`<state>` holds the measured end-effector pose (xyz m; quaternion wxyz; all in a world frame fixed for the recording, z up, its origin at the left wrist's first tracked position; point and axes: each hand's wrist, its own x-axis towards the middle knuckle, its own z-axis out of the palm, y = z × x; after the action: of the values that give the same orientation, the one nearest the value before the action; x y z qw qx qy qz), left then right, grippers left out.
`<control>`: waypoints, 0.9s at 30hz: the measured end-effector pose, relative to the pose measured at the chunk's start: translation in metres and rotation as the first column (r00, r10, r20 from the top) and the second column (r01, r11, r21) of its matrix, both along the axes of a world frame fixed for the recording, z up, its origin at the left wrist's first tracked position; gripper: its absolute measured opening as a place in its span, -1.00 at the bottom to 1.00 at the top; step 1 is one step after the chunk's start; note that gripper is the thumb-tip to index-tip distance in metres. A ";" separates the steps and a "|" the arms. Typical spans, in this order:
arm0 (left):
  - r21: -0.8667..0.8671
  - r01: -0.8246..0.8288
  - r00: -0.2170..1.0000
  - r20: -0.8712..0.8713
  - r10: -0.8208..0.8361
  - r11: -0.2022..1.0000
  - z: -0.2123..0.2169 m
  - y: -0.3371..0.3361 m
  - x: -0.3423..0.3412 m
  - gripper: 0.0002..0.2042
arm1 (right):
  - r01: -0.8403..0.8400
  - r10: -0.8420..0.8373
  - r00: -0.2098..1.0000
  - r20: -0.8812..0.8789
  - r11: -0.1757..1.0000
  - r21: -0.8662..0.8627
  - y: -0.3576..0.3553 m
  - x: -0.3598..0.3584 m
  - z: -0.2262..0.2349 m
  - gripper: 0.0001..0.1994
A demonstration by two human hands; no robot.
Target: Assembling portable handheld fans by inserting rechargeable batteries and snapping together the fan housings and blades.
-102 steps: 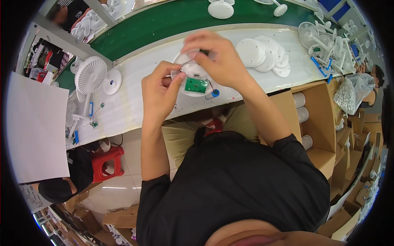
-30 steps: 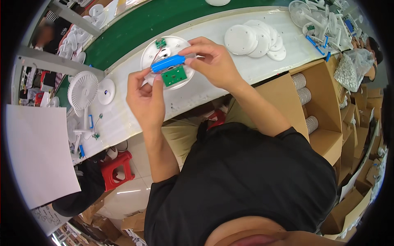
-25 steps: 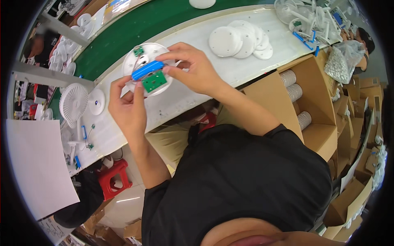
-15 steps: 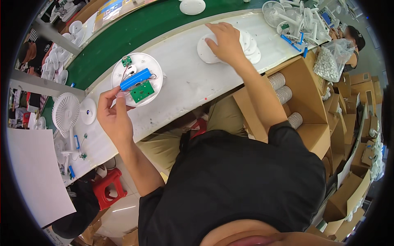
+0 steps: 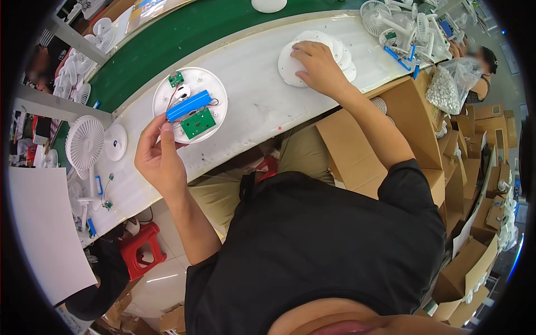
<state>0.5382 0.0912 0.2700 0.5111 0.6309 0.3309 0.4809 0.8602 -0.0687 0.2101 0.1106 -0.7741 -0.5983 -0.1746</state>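
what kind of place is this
Probably a fan assembly workshop: a round white base carries a green circuit board and a blue cylindrical battery, white fans crowd the right end of the workbench, and open cardboard boxes stand nearby.

Bright, even indoor light; dim under table [image 5: 251,103]. Thin glare streak on floor [image 5: 164,287]. Centre sharp, fisheye-bent edges, black corners.

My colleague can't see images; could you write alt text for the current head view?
A left hand holds a round white plastic housing bearing a blue cylindrical battery and a rectangular green circuit board. The right hand is over overlapping round white discs on a white worktable.
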 end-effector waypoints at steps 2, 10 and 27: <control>0.009 -0.007 1.000 0.005 0.007 1.000 -0.004 -0.001 -0.002 -0.66 | 0.005 -0.001 0.996 -0.087 0.999 0.052 -0.006 -0.002 -0.004 -0.40; -0.006 0.015 1.000 0.012 -0.015 1.000 0.001 -0.008 -0.005 -0.62 | 0.229 -0.254 0.934 -0.250 0.965 -0.125 -0.029 -0.037 0.032 -0.40; -0.043 0.007 0.999 0.035 -0.005 0.999 0.000 -0.049 -0.007 -0.60 | 0.280 0.591 -0.265 -0.762 0.803 0.526 -0.032 -0.137 0.056 -0.49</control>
<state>0.5310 0.0424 0.2695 0.5317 0.6123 0.3304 0.4830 0.7230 -0.1007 0.2664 0.7683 -0.4361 -0.2989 0.3607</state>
